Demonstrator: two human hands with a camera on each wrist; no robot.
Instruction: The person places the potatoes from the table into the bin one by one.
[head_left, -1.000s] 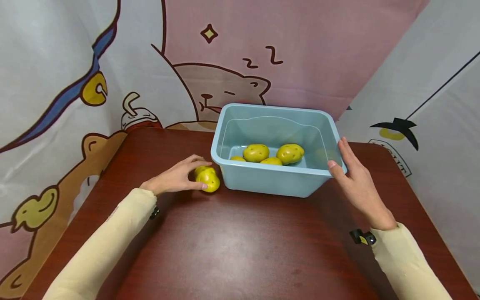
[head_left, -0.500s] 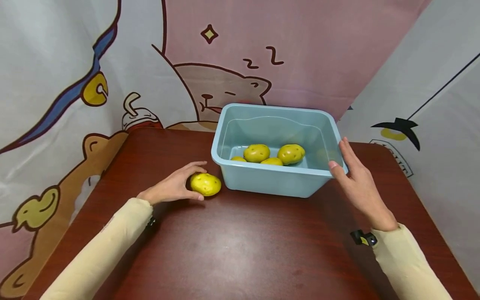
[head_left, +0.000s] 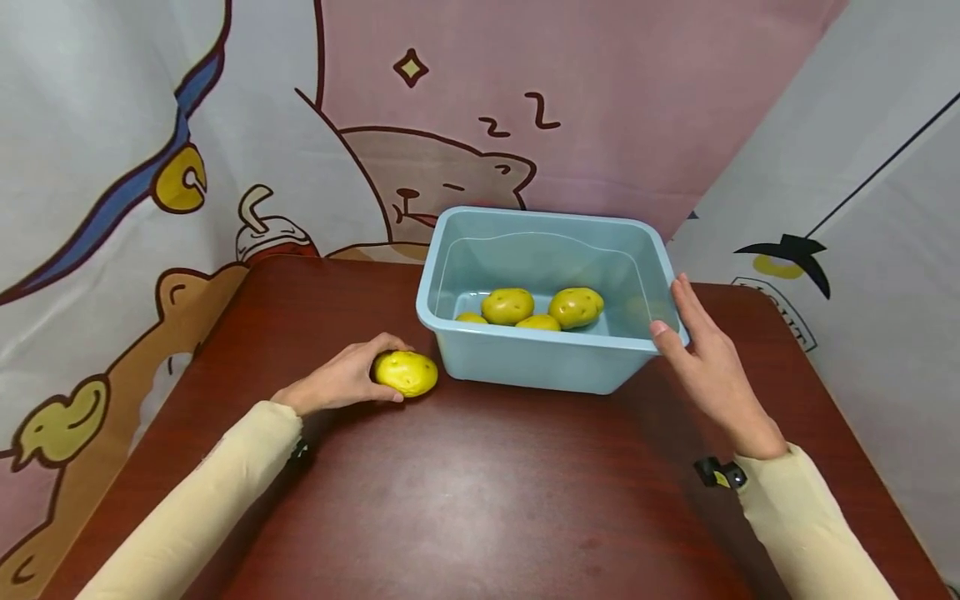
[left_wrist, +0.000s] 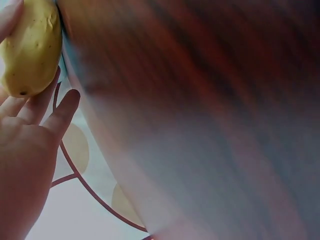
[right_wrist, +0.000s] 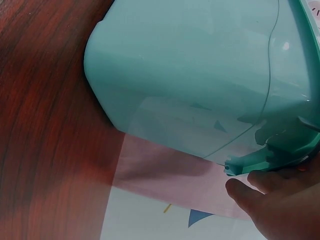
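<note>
My left hand (head_left: 341,379) holds a yellow potato (head_left: 407,372) between thumb and fingers, low over the table just left of the blue plastic bin (head_left: 525,362). In the left wrist view the potato (left_wrist: 32,50) sits at the upper left, with some fingers (left_wrist: 65,112) extended beneath it. At the bin's right end my right hand (head_left: 716,375) grips the rim, thumb over the edge and fingers along the outside. The right wrist view shows the bin's outer wall (right_wrist: 185,75) and fingertips (right_wrist: 240,192) at its rim. Several more potatoes (head_left: 576,307) lie inside the bin.
The dark red-brown wooden table (head_left: 450,500) carries the bin near its back edge. Behind and beside it hangs a printed cloth (head_left: 600,100) with cartoon animals.
The potato by my left hand has turned to lie more sideways and shifted slightly towards me. My left fingers have closed in around it. The right hand keeps its place on the bin.
</note>
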